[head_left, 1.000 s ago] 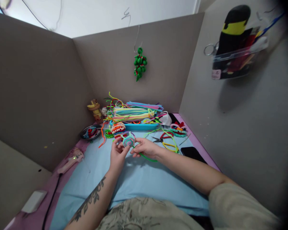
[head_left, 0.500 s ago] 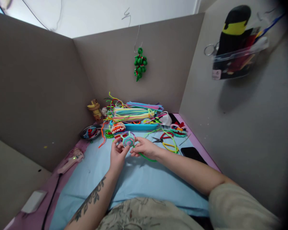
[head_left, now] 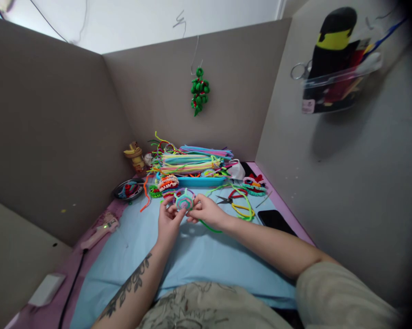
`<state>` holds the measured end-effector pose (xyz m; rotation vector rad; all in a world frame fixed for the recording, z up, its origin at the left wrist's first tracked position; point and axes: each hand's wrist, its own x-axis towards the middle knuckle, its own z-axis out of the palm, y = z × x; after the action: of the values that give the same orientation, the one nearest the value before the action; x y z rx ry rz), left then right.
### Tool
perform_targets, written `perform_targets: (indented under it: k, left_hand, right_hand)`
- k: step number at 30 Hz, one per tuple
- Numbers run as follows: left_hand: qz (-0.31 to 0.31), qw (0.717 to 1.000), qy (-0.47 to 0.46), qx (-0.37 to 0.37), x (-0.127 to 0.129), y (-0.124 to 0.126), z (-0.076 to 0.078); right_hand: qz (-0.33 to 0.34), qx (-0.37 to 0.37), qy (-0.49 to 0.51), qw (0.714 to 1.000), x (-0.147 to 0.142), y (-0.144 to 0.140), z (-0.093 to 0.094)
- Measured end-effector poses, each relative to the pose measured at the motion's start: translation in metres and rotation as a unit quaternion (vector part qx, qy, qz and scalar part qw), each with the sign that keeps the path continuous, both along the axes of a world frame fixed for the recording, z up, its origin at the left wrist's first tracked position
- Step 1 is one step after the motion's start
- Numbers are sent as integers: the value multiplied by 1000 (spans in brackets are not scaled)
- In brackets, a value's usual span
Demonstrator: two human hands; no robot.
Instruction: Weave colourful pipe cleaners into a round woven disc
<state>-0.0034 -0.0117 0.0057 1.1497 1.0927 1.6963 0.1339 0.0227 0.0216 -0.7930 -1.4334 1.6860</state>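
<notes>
The left hand (head_left: 169,220) holds a round, fuzzy swirl of pink, mint and purple (head_left: 184,201) up over the light blue cloth (head_left: 192,260). The right hand (head_left: 206,213) pinches its right edge. A bright green fuzzy stem (head_left: 211,227) pokes out under that hand; I cannot tell if those fingers grip it too. Scissors with red and yellow handles (head_left: 243,210) lie nearby, to the right.

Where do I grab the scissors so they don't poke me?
Probably by the red and yellow handles, coming from the right: the scissors lie with their dark, pointed blades spread open toward the left. Mind the green strand by the handles.
</notes>
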Motion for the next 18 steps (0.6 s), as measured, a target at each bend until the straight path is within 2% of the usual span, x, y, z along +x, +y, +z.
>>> perform_targets:
  k: [8,15,18]
  left_hand:
    - [-10,1000,1,-1,-2,2,-3]
    - [-17,999,-37,-32,-2,1,3]
    - [-25,998,-46,-41,-2,1,4]
  right_hand:
    - [-24,28,-37,999,3,4,2]
    - [31,90,-67,993,6,8,-1]
    - [28,125,-93,987,6,10,-3]
